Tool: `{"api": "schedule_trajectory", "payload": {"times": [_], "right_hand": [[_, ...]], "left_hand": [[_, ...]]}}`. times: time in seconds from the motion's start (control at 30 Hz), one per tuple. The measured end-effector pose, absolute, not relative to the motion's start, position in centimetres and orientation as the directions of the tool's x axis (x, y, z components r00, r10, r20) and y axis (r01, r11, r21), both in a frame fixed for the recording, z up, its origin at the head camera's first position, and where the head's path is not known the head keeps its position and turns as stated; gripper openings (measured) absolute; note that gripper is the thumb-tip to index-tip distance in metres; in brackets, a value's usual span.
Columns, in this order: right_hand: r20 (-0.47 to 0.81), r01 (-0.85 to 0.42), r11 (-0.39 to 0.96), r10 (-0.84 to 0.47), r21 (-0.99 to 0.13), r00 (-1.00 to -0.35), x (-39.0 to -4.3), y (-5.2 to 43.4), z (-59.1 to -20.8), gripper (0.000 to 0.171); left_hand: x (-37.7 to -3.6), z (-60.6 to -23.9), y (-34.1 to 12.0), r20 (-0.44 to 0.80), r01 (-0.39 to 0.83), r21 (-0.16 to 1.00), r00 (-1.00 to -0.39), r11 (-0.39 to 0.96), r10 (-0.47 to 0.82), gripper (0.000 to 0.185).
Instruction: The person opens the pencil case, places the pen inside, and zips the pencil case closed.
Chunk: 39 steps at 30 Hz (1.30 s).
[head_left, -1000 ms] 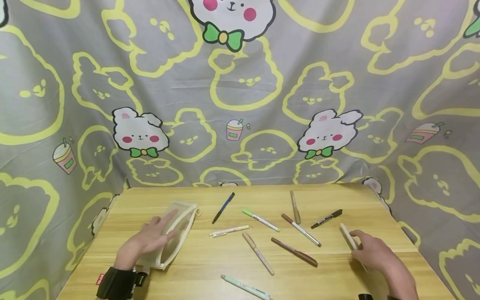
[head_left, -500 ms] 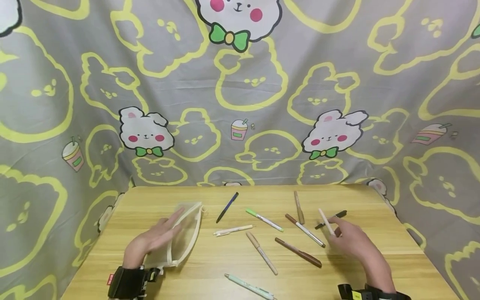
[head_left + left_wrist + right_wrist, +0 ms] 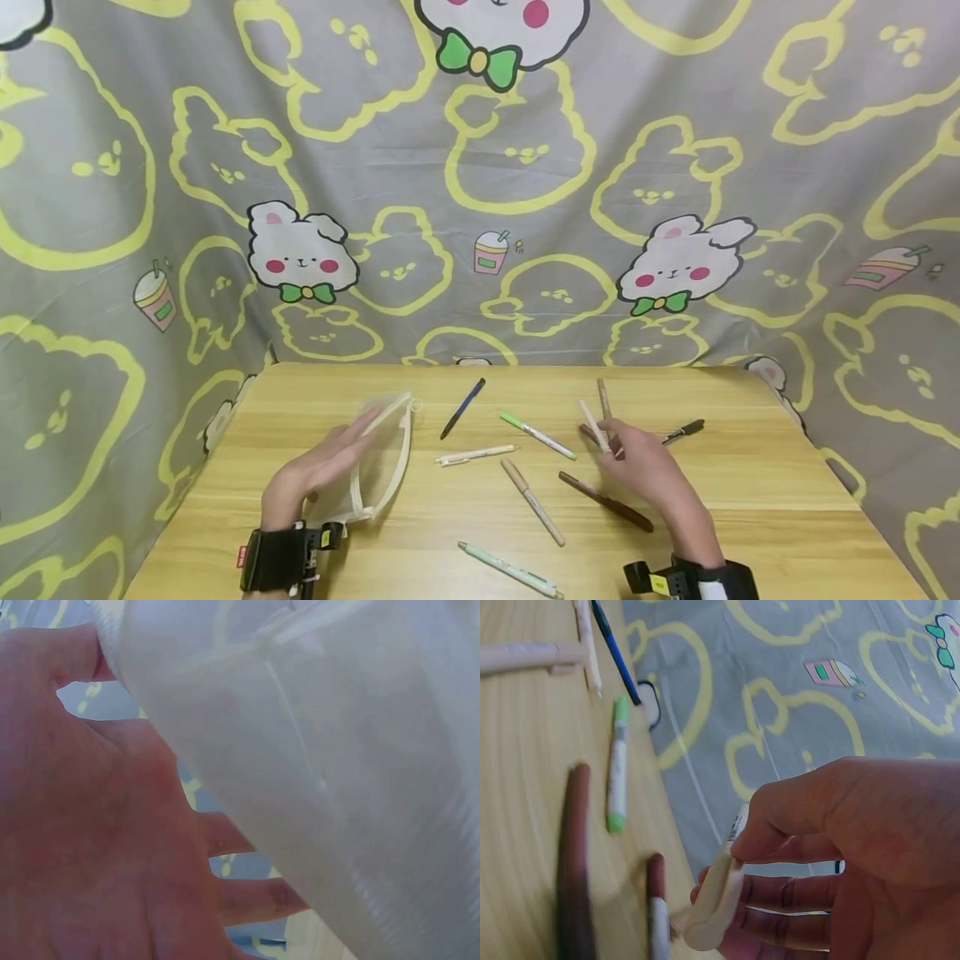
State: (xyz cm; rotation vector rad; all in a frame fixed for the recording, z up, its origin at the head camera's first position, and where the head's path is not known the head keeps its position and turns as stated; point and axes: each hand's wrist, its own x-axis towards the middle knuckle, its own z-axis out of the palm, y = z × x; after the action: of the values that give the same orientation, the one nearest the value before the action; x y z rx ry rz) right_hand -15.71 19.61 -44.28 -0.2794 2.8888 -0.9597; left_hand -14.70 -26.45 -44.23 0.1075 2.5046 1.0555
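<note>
My left hand (image 3: 324, 468) holds a pale mesh pouch (image 3: 386, 450) at the table's left, thumb and fingers on its raised side. In the left wrist view the pouch (image 3: 337, 765) fills the frame beside my palm (image 3: 90, 825). My right hand (image 3: 637, 468) pinches a cream pen (image 3: 592, 423) above the middle of the table, tip pointing up and away. The right wrist view shows that pen (image 3: 716, 900) between thumb and fingers. A brown pen (image 3: 606, 502) lies just below this hand.
Loose on the wooden table (image 3: 765, 508) lie a blue pen (image 3: 462, 408), a green-capped marker (image 3: 537, 435), a white pen (image 3: 476, 455), a tan pen (image 3: 532, 502), a mint pen (image 3: 510, 571), a black marker (image 3: 684, 431) and a tan-brown pen (image 3: 602, 393). A cartoon-print cloth (image 3: 525, 208) hangs behind.
My right hand lifted the cream pen from the table's right side and carried it left toward the middle. My left hand stayed on the pouch, tilting its edge slightly up.
</note>
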Motion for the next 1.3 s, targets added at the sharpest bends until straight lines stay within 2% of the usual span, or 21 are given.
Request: {"api": "schedule_trajectory", "payload": {"times": [0.13, 0.43, 0.63, 0.9, 1.13, 1.3], "right_hand": [[-0.007, -0.149, 0.781, -0.192, -0.607, -0.981, -15.6, 18.4, -44.8, 0.044], [-0.007, -0.136, 0.766, -0.18, -0.628, -0.984, -15.4, 16.9, -45.7, 0.047], [0.029, -0.159, 0.775, -0.179, -0.612, -0.983, -15.3, 15.5, -46.3, 0.04], [0.078, -0.187, 0.778, -0.176, -0.6, -0.981, -15.1, 13.8, -46.9, 0.031], [0.144, -0.262, 0.772, -0.219, -0.579, -0.965, -15.5, 11.6, -46.7, 0.025], [0.134, -0.273, 0.728, -0.244, -0.629, -0.96, -15.8, 9.6, -46.5, 0.026]], "left_hand": [[-14.8, -44.1, -26.6, -0.319, -0.056, 0.696, -0.917, 0.716, 0.239, 0.064], [-14.7, -44.3, -26.5, -0.291, -0.012, 0.7, -0.918, 0.714, 0.271, 0.061], [-14.6, -44.3, -26.6, -0.293, -0.006, 0.71, -0.912, 0.704, 0.287, 0.06], [-15.0, -44.3, -26.6, -0.234, 0.088, 0.718, -0.904, 0.691, 0.358, 0.06], [-14.9, -44.1, -26.8, -0.214, 0.107, 0.734, -0.901, 0.67, 0.378, 0.058], [-14.8, -44.0, -26.8, -0.232, 0.077, 0.747, -0.9, 0.66, 0.368, 0.057]]}}
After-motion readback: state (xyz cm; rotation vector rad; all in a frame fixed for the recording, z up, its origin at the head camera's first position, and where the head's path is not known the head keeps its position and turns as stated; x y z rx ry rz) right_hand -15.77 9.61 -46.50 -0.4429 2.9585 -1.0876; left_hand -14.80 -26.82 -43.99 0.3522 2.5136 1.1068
